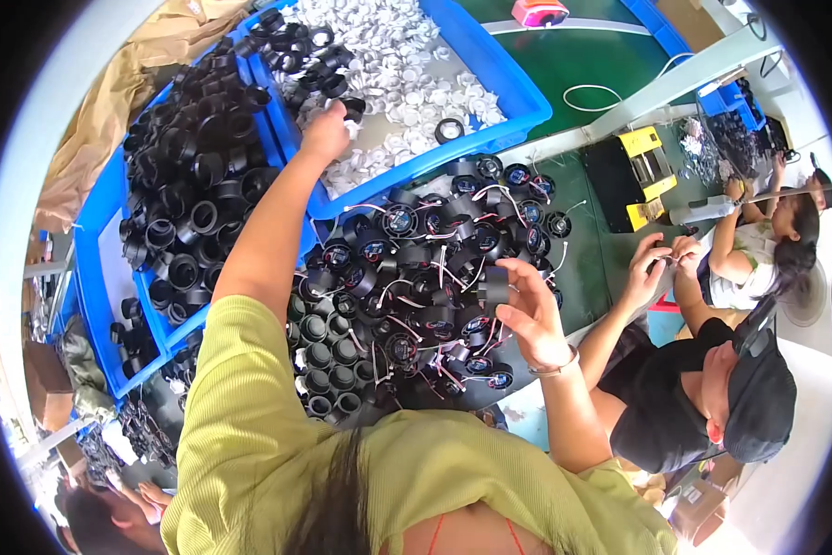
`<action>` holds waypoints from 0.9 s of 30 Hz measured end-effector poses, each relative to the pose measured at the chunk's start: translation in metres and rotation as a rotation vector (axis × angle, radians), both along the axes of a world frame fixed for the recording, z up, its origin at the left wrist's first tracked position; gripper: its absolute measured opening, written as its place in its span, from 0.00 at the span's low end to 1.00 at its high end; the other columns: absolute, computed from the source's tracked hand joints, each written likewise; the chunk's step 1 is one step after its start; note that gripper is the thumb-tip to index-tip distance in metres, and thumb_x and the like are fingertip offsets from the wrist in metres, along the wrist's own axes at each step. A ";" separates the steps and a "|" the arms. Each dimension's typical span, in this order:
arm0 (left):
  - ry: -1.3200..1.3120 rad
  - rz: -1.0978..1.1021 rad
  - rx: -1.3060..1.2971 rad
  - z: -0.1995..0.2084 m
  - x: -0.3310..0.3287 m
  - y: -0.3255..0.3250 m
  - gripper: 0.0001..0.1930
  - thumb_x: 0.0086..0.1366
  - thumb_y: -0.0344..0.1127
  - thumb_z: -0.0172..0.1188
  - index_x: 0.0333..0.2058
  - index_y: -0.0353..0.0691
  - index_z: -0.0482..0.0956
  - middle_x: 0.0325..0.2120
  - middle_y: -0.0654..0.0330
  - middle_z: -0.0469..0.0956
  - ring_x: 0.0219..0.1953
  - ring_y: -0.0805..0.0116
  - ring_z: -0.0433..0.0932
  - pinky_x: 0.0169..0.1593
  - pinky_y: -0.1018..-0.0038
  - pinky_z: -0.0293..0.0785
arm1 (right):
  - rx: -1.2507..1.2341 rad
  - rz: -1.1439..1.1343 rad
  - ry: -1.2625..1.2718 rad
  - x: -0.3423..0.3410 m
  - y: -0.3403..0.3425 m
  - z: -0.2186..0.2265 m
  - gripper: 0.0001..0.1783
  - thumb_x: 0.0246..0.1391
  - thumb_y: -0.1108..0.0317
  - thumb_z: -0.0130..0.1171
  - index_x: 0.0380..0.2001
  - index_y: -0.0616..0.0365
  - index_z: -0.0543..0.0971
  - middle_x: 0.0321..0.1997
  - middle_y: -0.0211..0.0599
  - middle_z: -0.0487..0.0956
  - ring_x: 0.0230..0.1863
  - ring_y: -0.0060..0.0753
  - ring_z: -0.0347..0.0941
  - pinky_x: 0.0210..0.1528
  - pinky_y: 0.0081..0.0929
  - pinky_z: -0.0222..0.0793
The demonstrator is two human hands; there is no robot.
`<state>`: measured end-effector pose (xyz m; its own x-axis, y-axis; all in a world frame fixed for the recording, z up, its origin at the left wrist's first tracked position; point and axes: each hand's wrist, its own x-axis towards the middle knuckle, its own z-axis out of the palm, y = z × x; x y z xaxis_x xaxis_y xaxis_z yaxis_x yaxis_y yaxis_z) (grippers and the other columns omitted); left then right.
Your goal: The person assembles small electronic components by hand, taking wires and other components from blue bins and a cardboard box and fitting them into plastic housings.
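My left arm stretches out to the blue tray [517,116] of small white plastic parts [406,88]. There my left hand [326,134] is closed at the fingertips, beside a black ring and a bit of white. What it pinches is partly hidden. My right hand [536,319] is curled round a short black plastic cylinder [496,285], held between thumb and fingers above the pile. Beneath it lie many round black fan-like units [399,220] with thin white leads. Rows of upright black tubes [319,356] stand close to my body.
A second blue tray [87,268] at left is heaped with black rings [180,166]. A black-capped co-worker [702,398] sits at right, hands near the bench; another person [749,240] works beyond. A yellow-and-black fixture [652,176] stands on the green bench.
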<state>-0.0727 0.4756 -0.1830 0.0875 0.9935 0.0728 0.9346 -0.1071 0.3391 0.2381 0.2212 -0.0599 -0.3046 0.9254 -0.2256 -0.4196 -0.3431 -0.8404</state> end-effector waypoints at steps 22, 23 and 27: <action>-0.456 0.082 0.115 0.062 0.023 -0.099 0.11 0.49 0.36 0.56 0.33 0.42 0.77 0.28 0.54 0.77 0.31 0.57 0.76 0.35 0.68 0.71 | -0.080 -0.094 0.345 -0.034 -0.006 0.025 0.30 0.42 0.63 0.57 0.49 0.56 0.61 0.44 0.33 0.67 0.46 0.29 0.64 0.48 0.36 0.63; -0.401 -0.040 0.066 0.048 0.029 -0.082 0.13 0.48 0.37 0.57 0.34 0.43 0.77 0.29 0.52 0.76 0.33 0.55 0.75 0.37 0.67 0.71 | -0.107 -0.087 0.348 -0.030 -0.011 0.018 0.31 0.41 0.63 0.58 0.50 0.55 0.61 0.44 0.32 0.67 0.46 0.29 0.64 0.48 0.37 0.62; -0.098 -0.217 -0.259 -0.001 0.055 -0.019 0.20 0.44 0.44 0.62 0.37 0.44 0.76 0.34 0.50 0.75 0.38 0.52 0.73 0.41 0.63 0.69 | -0.160 -0.147 0.270 -0.007 -0.036 0.007 0.35 0.38 0.62 0.60 0.50 0.61 0.59 0.43 0.37 0.68 0.43 0.31 0.66 0.47 0.36 0.62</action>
